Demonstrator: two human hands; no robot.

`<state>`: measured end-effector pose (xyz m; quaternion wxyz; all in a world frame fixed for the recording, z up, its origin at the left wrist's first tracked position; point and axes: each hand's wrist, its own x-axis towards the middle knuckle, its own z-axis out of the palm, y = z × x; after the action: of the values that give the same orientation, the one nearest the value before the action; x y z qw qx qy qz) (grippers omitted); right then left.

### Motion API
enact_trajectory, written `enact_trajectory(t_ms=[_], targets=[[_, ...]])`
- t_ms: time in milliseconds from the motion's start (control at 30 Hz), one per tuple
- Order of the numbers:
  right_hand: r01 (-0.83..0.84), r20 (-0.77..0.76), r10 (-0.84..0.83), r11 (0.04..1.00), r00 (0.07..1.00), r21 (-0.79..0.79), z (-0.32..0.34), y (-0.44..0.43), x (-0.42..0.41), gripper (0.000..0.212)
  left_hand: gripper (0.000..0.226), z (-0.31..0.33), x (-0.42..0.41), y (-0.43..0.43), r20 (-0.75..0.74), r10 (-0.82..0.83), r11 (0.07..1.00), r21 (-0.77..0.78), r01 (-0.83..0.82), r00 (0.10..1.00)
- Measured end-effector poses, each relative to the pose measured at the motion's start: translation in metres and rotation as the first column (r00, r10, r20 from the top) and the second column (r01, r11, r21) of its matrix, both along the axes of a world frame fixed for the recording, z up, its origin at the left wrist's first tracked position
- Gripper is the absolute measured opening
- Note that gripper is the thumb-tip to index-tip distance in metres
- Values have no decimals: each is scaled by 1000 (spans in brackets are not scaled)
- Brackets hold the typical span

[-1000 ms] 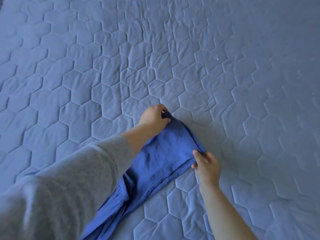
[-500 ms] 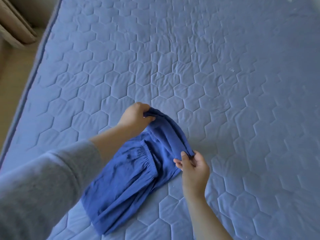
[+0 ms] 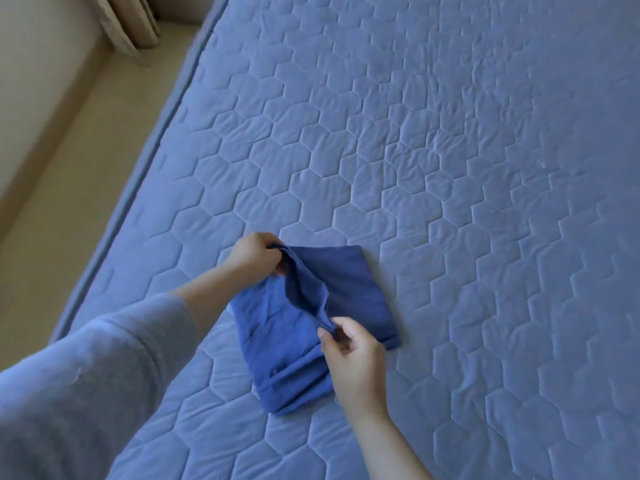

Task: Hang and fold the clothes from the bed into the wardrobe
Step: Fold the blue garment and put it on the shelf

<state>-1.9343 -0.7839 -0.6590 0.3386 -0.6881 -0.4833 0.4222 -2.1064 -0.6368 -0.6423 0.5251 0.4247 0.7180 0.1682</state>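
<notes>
A blue garment [image 3: 277, 344] lies folded into a short rectangle on the quilted blue bed [image 3: 433, 168]. Its upper layer is lifted into a ridge that runs between my two hands. My left hand [image 3: 254, 254] pinches the far end of that ridge at the garment's far left corner. My right hand [image 3: 349, 355] pinches the near end of the ridge over the garment's right side and hides part of the cloth beneath it. A grey sleeve covers my left forearm.
The bed's left edge [image 3: 152, 147] runs diagonally, with beige floor [image 3: 79, 161] beyond it. A beige curtain [image 3: 131, 22] hangs at the top left. The wardrobe is out of view.
The long trailing part of the garment has been folded up, so it now forms a short rectangle. Both hands kept their pinch on the cloth. The view pulled back and the bed's left edge appeared.
</notes>
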Motion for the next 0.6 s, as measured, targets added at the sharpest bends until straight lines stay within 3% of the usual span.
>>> enact_trajectory(t_ms=[100, 267, 400, 500, 600], targets=[[-137, 164, 131, 990, 978, 21, -11, -7, -14, 3, 18, -18, -13, -11, 81, 178, 983, -60, -173, 981], [-345, 316, 344, 937, 884, -56, -31, -20, -31, 7, 16, -51, -26, -27, -32, 70, 997, -19, -71, 997], [-437, 354, 473, 881, 807, -183, -47, -25, -37, 15, 38, -72, -38, -37, -130, 100, 995, -15, -103, 986], [-487, 355, 583, 810, 731, -327, -56, -27, -38, 20, 39, -87, -44, -52, -141, 114, 993, -19, -118, 983], [-477, 302, 600, 786, 741, -392, -59, -27, -36, 23, 37, -95, -45, -67, -153, 159, 987, 5, -160, 975]])
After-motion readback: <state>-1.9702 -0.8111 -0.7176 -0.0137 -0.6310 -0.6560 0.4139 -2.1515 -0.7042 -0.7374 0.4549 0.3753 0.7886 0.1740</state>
